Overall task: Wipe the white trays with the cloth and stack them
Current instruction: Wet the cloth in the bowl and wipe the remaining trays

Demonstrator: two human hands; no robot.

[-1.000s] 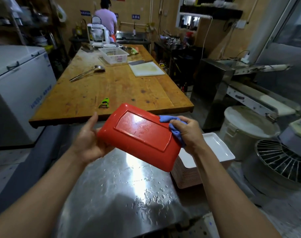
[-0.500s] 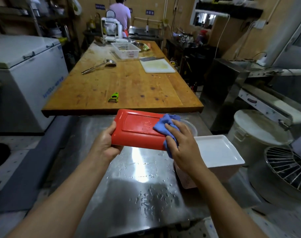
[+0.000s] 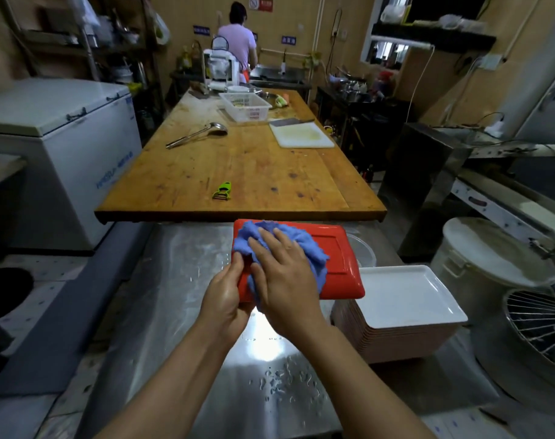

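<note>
Head camera: a person's left hand clamps the near short edge of a red tray, held underside up above a wet stainless steel counter, thumb on top and fingers wrapped beneath. The right hand lies flat with fingers spread, pressing a blue cloth onto the tray's back. Just to the right, a stack of white trays sits on the counter's corner, its top tray face up, the red tray's corner overlapping it.

The tray looks rigid, light and glossy, probably plastic or melamine, so it should be slippery while damp. A raised rim gives the surest hold, gripped at an edge as here. The cloth is soft, bunched and likely moist. The stacked trays would be heavy together and could chip if dropped.

Blue lettering runs along the front of a white chest freezer at left, too blurred to read. Small blue wall signs and a red-and-white notice hang near a person in a lilac shirt, also illegible.
</note>
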